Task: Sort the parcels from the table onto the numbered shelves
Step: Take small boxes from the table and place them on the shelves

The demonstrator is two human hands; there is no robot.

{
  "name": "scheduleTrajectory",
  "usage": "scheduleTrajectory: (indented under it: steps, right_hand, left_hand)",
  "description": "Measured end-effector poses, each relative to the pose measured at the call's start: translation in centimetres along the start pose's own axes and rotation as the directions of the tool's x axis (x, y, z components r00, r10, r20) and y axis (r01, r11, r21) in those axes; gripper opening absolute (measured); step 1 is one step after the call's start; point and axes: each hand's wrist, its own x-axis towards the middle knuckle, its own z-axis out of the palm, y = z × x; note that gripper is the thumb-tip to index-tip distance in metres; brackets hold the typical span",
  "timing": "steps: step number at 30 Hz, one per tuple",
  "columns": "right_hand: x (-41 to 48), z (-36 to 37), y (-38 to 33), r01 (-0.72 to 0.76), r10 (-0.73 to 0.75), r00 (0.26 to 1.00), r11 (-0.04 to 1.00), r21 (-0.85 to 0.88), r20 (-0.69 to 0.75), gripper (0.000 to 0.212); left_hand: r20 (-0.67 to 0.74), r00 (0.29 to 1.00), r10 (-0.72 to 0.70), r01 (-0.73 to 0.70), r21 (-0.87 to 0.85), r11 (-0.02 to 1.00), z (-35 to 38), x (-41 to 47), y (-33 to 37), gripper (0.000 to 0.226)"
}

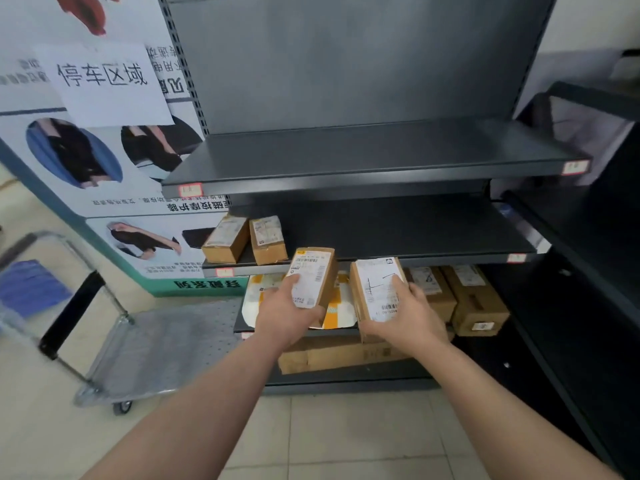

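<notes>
Left hand (289, 315) grips labelled parcel (313, 277) — thumb on label, right hand (407, 315) likewise — second parcel (375, 289)

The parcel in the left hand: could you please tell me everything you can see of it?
The parcel is a small oblong box of brown cardboard, with a white shipping label bearing barcodes over most of its upper face. The left hand grips its near end, thumb on the label, holding it in the air, tilted, before the edge of a shelf. Nothing else visibly touches it.
</notes>
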Motion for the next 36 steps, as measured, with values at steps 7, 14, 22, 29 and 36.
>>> scheduleTrajectory:
  steps: [7, 14, 22, 29, 36]
  right_hand:
    - [8.9, 1.6, -1.7, 0.001, -0.001, 0.998, 1.000, 0.003, 0.068, 0.116]
    - [18.5, 2.6, -3.7, 0.083, -0.087, 0.986, 0.996, 0.033, 0.143, 0.109]
    - [24.3, 3.2, -2.9, 0.481, -0.423, 0.848, 0.867, -0.129, 0.320, 0.090]
    - [25.4, 3.4, -5.1, 0.544, -0.467, 0.820, 0.816, -0.196, 0.330, 0.068]
    - [25.4, 4.7, -7.7, 0.545, -0.460, 0.829, 0.793, -0.273, 0.318, 0.065]
  left_hand:
    - [0.007, 0.998, -0.056, 0.056, 0.016, 0.998, 0.9, 8.0, 0.5, 0.084]
    - [-0.041, 0.992, -0.116, 0.121, 0.137, 0.983, 2.8, 14.9, 1.8, 0.082]
    - [-0.042, 0.982, 0.182, -0.104, 0.684, 0.722, 5.4, 19.2, 1.9, 0.071]
    - [0.049, 0.986, 0.160, -0.140, 0.764, 0.630, 4.2, 20.5, 0.3, 0.069]
    - [0.067, 0.997, 0.048, -0.081, 0.738, 0.670, 3.0, 21.6, 0.4, 0.077]
